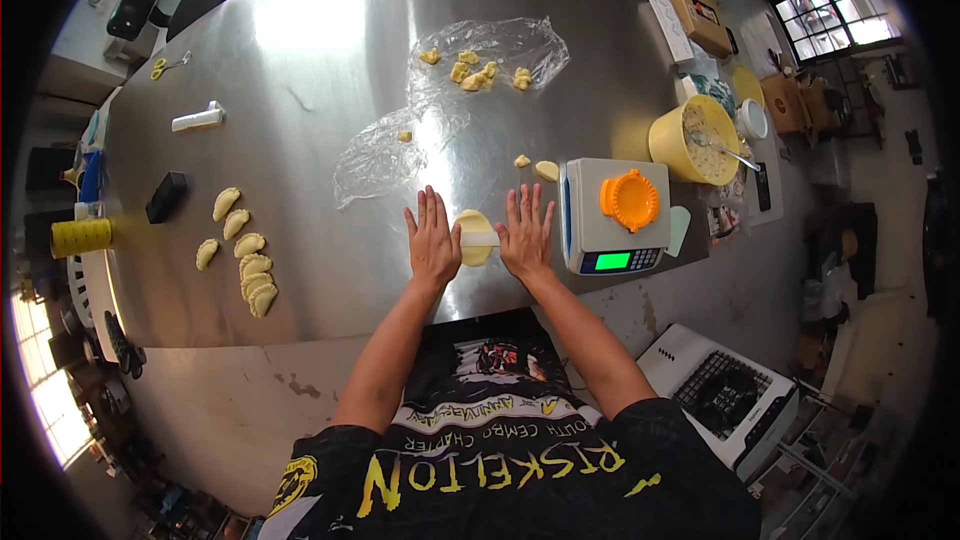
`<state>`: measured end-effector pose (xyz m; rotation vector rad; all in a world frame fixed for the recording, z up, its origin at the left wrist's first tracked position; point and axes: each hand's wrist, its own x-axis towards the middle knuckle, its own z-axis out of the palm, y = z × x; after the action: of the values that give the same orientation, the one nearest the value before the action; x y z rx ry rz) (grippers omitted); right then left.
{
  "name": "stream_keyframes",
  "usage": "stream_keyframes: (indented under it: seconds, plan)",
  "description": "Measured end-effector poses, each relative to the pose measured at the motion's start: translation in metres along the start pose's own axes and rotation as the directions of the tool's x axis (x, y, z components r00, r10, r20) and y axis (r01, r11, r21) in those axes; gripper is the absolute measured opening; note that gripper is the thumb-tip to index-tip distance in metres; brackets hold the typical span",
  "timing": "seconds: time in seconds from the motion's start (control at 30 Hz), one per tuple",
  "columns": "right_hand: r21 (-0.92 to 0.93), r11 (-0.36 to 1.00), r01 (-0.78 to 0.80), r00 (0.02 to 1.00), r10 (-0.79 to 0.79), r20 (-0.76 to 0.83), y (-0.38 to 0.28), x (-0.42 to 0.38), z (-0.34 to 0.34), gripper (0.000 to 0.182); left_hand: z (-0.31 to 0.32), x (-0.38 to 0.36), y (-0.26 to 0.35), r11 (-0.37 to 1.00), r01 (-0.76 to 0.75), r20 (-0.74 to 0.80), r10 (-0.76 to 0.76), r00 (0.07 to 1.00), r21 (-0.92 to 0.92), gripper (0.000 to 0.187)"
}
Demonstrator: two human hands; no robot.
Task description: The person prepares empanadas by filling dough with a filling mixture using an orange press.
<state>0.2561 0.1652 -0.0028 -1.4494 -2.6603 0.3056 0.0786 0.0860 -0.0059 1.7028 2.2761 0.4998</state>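
Note:
A flattened oval of pale dough (472, 221) lies on the steel table in front of me. Across it rests a white rolling pin (480, 239), its ends hidden under my palms. My left hand (433, 240) presses flat on the left end with fingers stretched forward. On the right end, my right hand (525, 232) lies flat too, fingers extended and slightly apart. Just beyond my right fingertips are a small dough piece (522, 161) and a rounder dough piece (546, 171). To the right, an orange dumpling mold (630, 201) sits on a digital scale (585, 230).
Several folded dumplings (254, 265) lie at left near a black box (167, 197). Plastic sheets (545, 40) with dough lumps (472, 72) spread ahead. A yellow tub (672, 140) of filling with a spoon stands right of the scale. Scissors (165, 66) lie far left.

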Motion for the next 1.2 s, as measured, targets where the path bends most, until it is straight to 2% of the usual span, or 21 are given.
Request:
stream_keyframes:
  seconds: [0.13, 0.27, 0.37, 0.47, 0.53, 0.67, 0.73, 0.8, 0.87, 0.97, 1.03, 1.07, 1.2]
  plan:
    - [0.045, 0.999, -0.016, 0.999, 0.017, -0.028, -0.002, -0.018, 0.004, 0.066, -0.005, -0.013, 0.003, 1.000, -0.019, 0.028, 0.020, 0.999, -0.014, 0.063]
    - [0.001, 1.000, -0.006, 0.999, 0.006, -0.041, -0.005, -0.035, 0.004, 0.066, -0.007, -0.029, 0.003, 0.998, -0.057, 0.025, 0.058, 0.998, -0.041, 0.065]
    - [0.049, 0.999, 0.008, 0.998, -0.004, -0.070, -0.009, -0.052, 0.006, 0.065, -0.010, -0.043, 0.002, 0.994, -0.099, 0.025, 0.101, 0.995, -0.051, 0.067]
    - [0.020, 1.000, 0.015, 0.994, -0.013, -0.108, -0.010, -0.067, 0.007, 0.060, -0.012, -0.058, 0.003, 0.993, -0.107, 0.032, 0.109, 0.994, -0.049, 0.070]
    - [0.114, 0.991, 0.070, 0.981, -0.048, -0.187, -0.008, -0.076, 0.010, 0.051, -0.015, -0.068, 0.002, 0.989, -0.104, 0.058, 0.110, 0.992, -0.106, 0.074]
    - [0.185, 0.978, 0.092, 0.970, -0.046, -0.239, -0.010, -0.077, -0.005, 0.041, -0.016, -0.090, -0.001, 0.991, -0.098, 0.056, 0.103, 0.993, -0.090, 0.076]
    - [0.271, 0.952, 0.140, 0.967, -0.073, -0.243, -0.010, -0.082, -0.015, 0.035, -0.018, -0.099, 0.000, 0.992, -0.084, 0.094, 0.093, 0.991, -0.090, 0.076]
    - [0.267, 0.954, 0.135, 0.969, -0.070, -0.238, -0.010, -0.081, -0.021, 0.033, -0.017, -0.099, 0.003, 0.993, -0.075, 0.098, 0.084, 0.992, -0.088, 0.073]
    - [0.273, 0.953, 0.132, 0.971, -0.069, -0.227, -0.014, -0.083, -0.021, 0.031, -0.015, -0.089, 0.002, 0.993, -0.081, 0.029, 0.083, 0.996, -0.082, 0.068]
    - [0.278, 0.951, 0.136, 0.971, -0.073, -0.228, -0.013, -0.082, -0.019, 0.028, -0.013, -0.078, 0.007, 0.995, -0.057, 0.027, 0.060, 0.998, -0.084, 0.064]
    - [0.303, 0.947, 0.107, 0.991, -0.076, -0.113, -0.012, -0.080, -0.017, 0.029, -0.010, -0.074, 0.007, 0.995, -0.056, 0.032, 0.058, 0.998, -0.079, 0.063]
    - [0.303, 0.947, 0.105, 0.991, -0.076, -0.107, -0.014, -0.079, -0.020, 0.029, -0.009, -0.075, 0.006, 0.996, -0.063, 0.031, 0.065, 0.997, -0.071, 0.062]
    - [0.314, 0.941, 0.122, 0.992, -0.101, -0.081, -0.013, -0.077, -0.022, 0.045, -0.006, -0.071, 0.007, 0.995, -0.061, 0.035, 0.064, 0.997, -0.075, 0.062]
